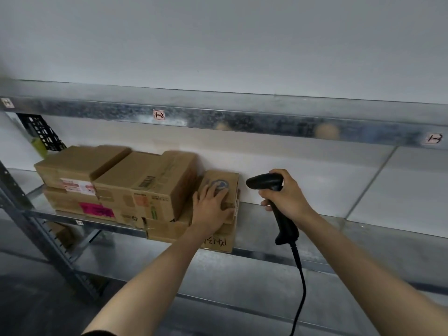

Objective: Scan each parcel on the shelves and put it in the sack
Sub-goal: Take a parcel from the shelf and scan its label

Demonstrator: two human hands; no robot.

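Several brown cardboard parcels are stacked on a metal shelf. My left hand lies on the small box with a round blue mark, at the right end of the stack, fingers spread over its top and thumb at its front edge. My right hand grips a black barcode scanner by its handle, just right of that box, with its head pointing left toward the parcels. The scanner's cable hangs down. No sack is in view.
A larger box with a barcode and a box with a pink label lie left of the small one. The shelf beam above carries tags 1-2 and 1-3. A dark upright post stands at left. A white wall backs the shelf.
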